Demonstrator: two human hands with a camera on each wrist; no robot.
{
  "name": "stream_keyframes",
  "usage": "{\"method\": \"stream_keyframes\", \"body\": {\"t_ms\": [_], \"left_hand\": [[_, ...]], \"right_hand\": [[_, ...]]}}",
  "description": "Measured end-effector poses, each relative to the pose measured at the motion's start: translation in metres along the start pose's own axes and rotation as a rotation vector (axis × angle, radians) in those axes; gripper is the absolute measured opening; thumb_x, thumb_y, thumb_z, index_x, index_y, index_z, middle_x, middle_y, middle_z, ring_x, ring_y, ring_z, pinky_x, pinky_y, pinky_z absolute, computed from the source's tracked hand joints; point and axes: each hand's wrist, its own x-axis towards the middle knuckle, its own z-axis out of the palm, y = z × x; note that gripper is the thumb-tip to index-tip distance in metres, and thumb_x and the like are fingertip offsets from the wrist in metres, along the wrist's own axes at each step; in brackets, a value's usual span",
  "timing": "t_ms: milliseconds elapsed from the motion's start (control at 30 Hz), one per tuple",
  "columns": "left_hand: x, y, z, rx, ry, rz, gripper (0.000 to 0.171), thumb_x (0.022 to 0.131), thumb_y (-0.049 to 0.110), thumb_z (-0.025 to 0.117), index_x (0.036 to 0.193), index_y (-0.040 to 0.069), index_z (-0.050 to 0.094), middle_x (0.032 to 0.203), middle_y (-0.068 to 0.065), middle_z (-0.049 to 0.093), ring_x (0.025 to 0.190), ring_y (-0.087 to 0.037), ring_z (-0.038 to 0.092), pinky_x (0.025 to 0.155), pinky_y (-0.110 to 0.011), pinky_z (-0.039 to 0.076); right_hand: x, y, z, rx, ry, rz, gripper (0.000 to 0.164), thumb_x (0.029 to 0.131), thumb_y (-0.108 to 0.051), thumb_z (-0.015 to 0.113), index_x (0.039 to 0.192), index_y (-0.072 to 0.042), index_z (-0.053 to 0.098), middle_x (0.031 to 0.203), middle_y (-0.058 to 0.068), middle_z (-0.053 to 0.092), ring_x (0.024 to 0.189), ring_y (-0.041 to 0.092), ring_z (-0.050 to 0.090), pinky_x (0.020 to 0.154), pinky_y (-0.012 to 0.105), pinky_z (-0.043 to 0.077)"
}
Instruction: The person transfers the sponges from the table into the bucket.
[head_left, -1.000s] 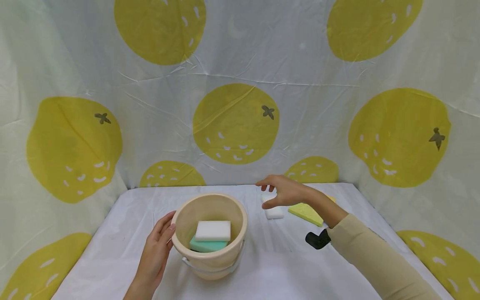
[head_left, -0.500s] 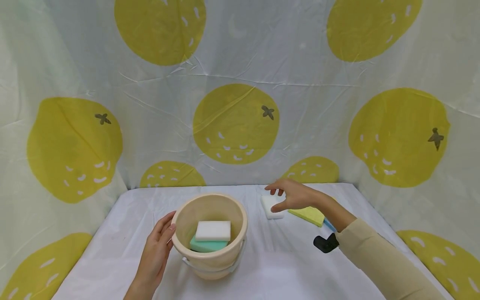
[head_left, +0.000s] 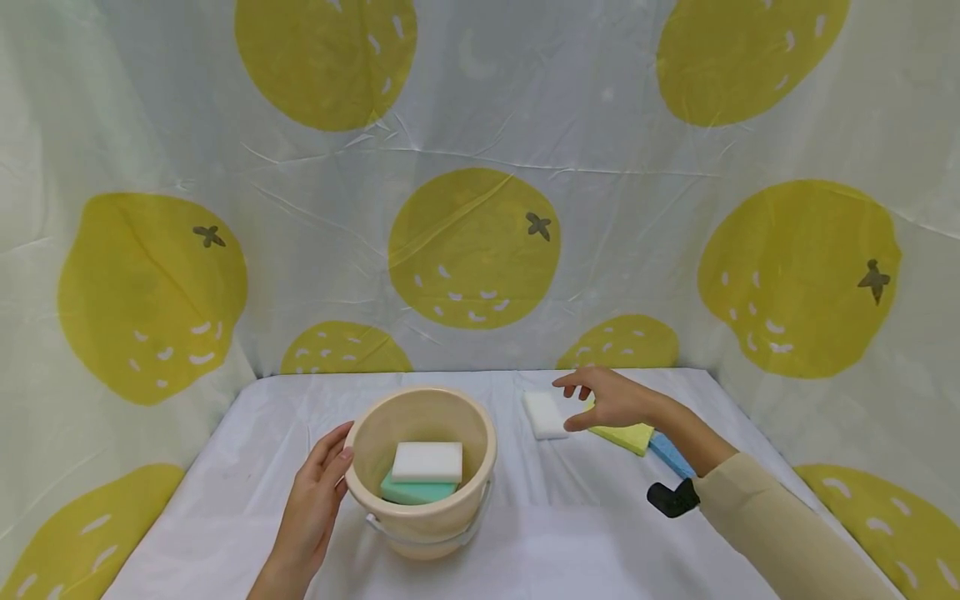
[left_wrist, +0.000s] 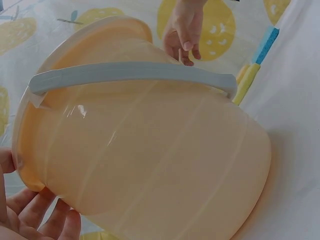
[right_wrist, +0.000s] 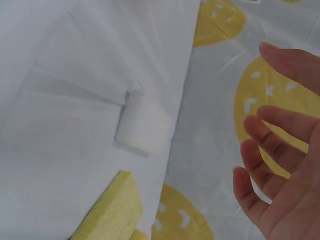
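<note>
My left hand (head_left: 311,500) holds the rim of a cream bucket (head_left: 420,525) at its left side, thumb at the rim and fingers against the outer wall. Inside the bucket a white sponge (head_left: 427,461) lies on top of a green sponge (head_left: 416,492). My right hand (head_left: 618,400) hovers over the table with fingers spread and nothing in them. Close to its thumb in the head view lies another white sponge (head_left: 544,417). Below the hand are a yellow sponge (head_left: 626,437) and a blue sponge (head_left: 672,455), both partly hidden by the hand and forearm.
The bucket's grey handle (left_wrist: 135,72) hangs down on its near side. A small orange-yellow piece (left_wrist: 243,72) shows beside the yellow sponge in the left wrist view. A lemon-print curtain (head_left: 472,250) rises behind the white-covered table (head_left: 300,400).
My right hand has moved right and slightly nearer, away from the bucket, uncovering the white sponge and part of the blue one. The left hand and bucket stay in place.
</note>
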Motion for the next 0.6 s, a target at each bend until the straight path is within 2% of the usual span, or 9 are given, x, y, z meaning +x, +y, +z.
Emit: {"method": "stream_keyframes", "body": {"t_ms": [233,600], "left_hand": [[0.0,-0.001,0.0,0.003,-0.004,0.004,0.053,0.11,0.029,0.055,0.155,0.006,0.039,0.156,-0.011,0.041,0.134,-0.01,0.049,0.102,-0.021,0.045],[0.0,0.0,-0.001,0.008,-0.001,-0.001,0.053,0.11,0.029,0.055,0.155,0.007,0.04,0.157,-0.011,0.041,0.134,-0.01,0.048,0.103,-0.021,0.045]], "right_hand": [[-0.011,0.015,0.002,0.008,0.029,0.044,0.073,0.085,-0.04,0.083,0.143,-0.003,0.059,0.118,0.004,0.062,0.109,0.031,0.057,0.08,0.036,0.054],[-0.028,0.031,0.003,-0.004,0.059,0.07,0.071,0.085,-0.038,0.084,0.14,-0.001,0.06,0.113,0.004,0.062,0.105,0.03,0.057,0.082,0.039,0.054]]}}
